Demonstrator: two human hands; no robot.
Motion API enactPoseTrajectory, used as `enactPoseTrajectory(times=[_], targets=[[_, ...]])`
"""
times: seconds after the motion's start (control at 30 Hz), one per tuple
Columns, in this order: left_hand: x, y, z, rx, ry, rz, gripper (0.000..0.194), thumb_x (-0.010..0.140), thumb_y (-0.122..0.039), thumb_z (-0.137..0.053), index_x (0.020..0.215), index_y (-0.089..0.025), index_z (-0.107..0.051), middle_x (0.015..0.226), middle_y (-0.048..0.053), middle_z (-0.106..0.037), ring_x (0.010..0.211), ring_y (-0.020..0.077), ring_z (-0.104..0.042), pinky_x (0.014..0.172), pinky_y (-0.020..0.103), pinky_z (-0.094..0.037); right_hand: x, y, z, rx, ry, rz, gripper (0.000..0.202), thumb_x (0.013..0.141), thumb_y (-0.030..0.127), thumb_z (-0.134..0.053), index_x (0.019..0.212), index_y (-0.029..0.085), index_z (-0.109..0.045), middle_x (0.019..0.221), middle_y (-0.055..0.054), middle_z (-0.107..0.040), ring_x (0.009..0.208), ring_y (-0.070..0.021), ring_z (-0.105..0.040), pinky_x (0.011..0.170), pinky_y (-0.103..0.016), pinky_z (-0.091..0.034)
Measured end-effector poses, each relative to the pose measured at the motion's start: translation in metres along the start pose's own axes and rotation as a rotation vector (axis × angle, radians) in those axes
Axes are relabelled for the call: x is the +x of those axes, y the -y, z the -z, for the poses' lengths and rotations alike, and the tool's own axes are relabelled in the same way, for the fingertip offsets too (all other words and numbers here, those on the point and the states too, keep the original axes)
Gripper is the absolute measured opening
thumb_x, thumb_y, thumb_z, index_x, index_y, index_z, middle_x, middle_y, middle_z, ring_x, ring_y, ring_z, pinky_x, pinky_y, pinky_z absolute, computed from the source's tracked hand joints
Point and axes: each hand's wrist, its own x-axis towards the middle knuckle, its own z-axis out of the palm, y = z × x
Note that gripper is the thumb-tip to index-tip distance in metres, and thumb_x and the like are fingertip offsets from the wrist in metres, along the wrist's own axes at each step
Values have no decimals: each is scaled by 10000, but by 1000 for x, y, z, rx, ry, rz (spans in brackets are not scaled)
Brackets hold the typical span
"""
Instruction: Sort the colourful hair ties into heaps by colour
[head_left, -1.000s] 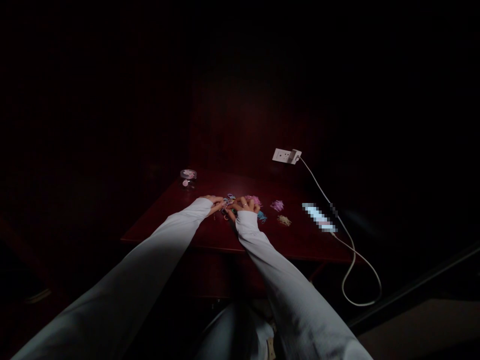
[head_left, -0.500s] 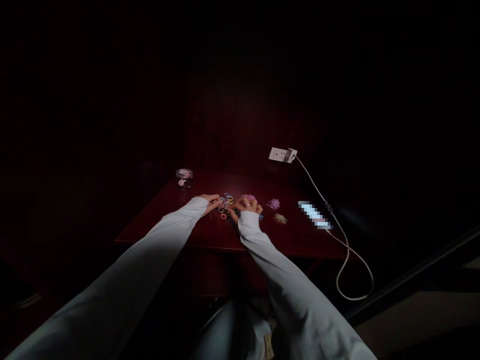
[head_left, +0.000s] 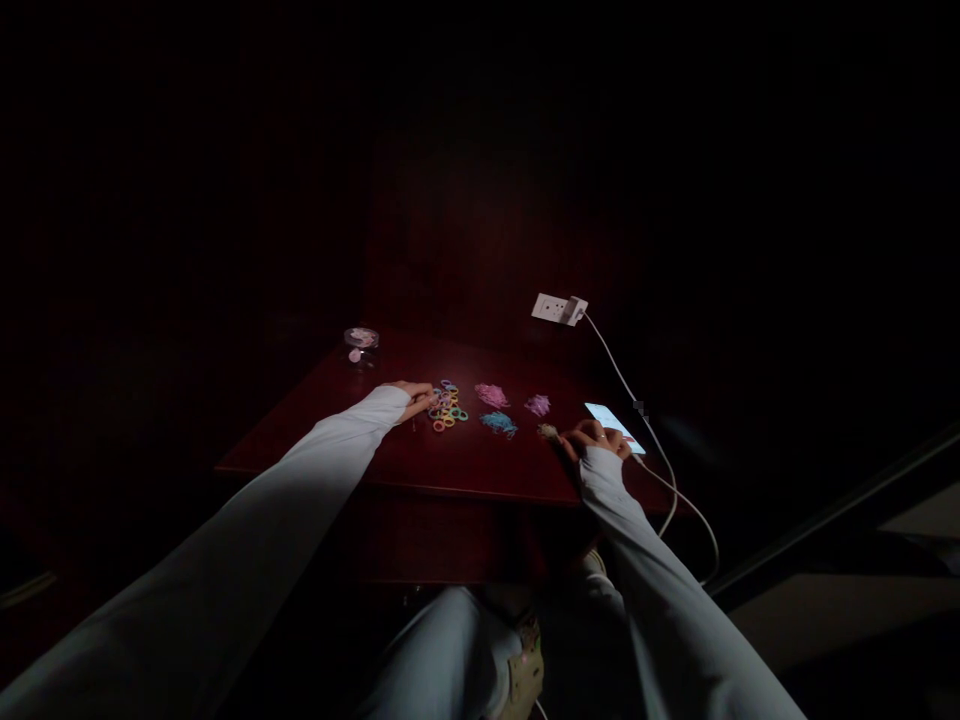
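Observation:
A pile of small coloured rings like hair ties (head_left: 448, 408) lies on the dark red table. At its left edge is my left hand (head_left: 411, 396), fingers bent and held together; whatever is in them is too small to make out. My right hand (head_left: 600, 438) reaches to a small heap of pale yellow bands (head_left: 548, 432), thumb and forefinger drawn together beside it. Its other fingers curl over the lit phone (head_left: 615, 425), partly hiding it. Between the hands lie separate heaps of pink bands (head_left: 492, 396), blue bands (head_left: 499, 424) and purple bands (head_left: 538, 405).
A clear round jar (head_left: 361, 348) with pinkish pieces stands at the table's back left. On the wall, a socket (head_left: 559, 309) holds a plug with a white cable (head_left: 616, 368) hanging along the right side. The table's front edge (head_left: 450, 490) lies under my forearms. Surroundings are very dark.
My right hand has moved right, from the ring pile to the pale yellow heap and phone, uncovering the pink and blue heaps. The left hand stays by the rings. The view has shifted slightly.

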Motion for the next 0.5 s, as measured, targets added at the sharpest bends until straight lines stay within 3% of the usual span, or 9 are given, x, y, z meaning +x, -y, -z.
enactPoseTrajectory(times=[0.23, 0.5], targets=[[3, 2, -4, 4, 27, 25, 420, 940, -519, -375, 868, -230, -670, 653, -13, -548, 587, 129, -460, 566, 236, -279, 0, 1, 0, -43, 40, 40, 359, 959, 507, -499, 908, 301, -787, 1125, -73, -620, 1018, -269, -414, 844, -396, -247], [2, 2, -4, 19, 22, 22, 411, 935, -508, -382, 864, -224, -670, 674, -6, -566, 596, 130, -471, 573, 245, -276, 2, -3, -3, -26, 66, -47, 349, 958, 505, -510, 899, 300, -787, 1144, -64, -611, 1026, -265, -396, 841, -385, -237]])
